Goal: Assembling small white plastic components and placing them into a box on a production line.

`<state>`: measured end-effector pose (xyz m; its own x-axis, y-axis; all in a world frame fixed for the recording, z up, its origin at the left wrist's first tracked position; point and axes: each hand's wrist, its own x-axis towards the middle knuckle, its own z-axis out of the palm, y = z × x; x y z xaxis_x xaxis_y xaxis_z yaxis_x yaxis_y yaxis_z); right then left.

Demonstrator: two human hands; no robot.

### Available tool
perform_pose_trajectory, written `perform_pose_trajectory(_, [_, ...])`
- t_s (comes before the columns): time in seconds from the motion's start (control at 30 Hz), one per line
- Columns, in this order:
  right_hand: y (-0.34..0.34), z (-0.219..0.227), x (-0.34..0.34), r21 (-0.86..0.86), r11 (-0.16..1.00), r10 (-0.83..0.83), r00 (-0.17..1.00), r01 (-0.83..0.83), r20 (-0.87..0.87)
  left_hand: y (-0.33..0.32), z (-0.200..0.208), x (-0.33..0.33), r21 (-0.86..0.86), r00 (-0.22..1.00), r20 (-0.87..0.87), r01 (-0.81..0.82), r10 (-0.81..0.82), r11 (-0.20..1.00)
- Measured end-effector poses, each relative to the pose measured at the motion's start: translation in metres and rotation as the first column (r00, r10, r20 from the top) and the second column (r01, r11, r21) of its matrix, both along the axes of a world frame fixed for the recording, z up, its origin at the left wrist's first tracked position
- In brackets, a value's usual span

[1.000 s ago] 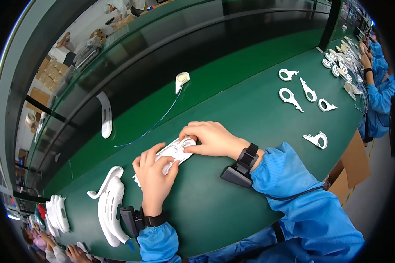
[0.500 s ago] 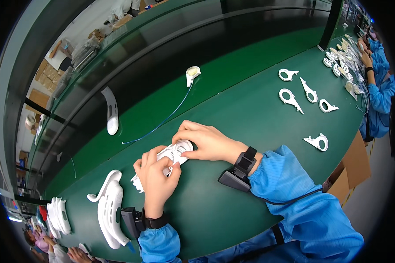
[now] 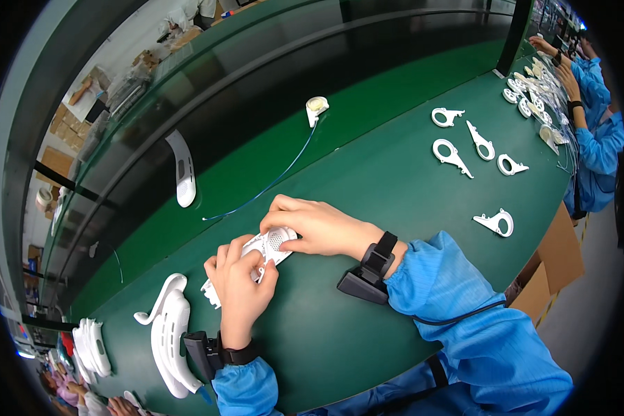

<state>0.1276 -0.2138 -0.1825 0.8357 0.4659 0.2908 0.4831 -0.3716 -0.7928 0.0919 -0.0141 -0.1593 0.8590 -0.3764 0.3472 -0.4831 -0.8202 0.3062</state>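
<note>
White plastic: perforated part [image 3: 277,238] is pinched between left hand [image 3: 245,283] and right hand [image 3: 320,226], near-centre of bench [image 3: 353,333]. Grips essentially unchanged from a second ago; handling judged still ongoing.

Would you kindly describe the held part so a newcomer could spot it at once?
Find the green bench, then the left hand and right hand above it. Between them is a white part with a round patch of small holes. Unlike the white shells lying to its left, it is held.
</note>
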Motion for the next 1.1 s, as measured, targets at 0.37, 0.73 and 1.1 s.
perform_pose_trajectory(0.37, [0.003, 0.009, 0.004, -0.15, 0.985, 0.093, 0.994, -0.083, 0.062, 0.006, 0.008, 0.0, -0.041, 0.997, -0.074, -0.014, 0.011, 0.999])
perform_pose_trajectory(0.73, [0.005, 0.006, 0.006, -0.063, 0.996, 0.054, 0.998, -0.056, -0.029, -0.01, 0.036, 0.007, 0.217, 0.856, -0.413, -0.24, 0.312, 0.946])
perform_pose_trajectory(1.1, [0.009, 0.0, 0.024, -0.155, 0.988, -0.006, 0.997, -0.007, -0.082, 0.0, 0.026, 0.007, 0.112, 0.946, -0.306, -0.078, 0.11, 0.991])
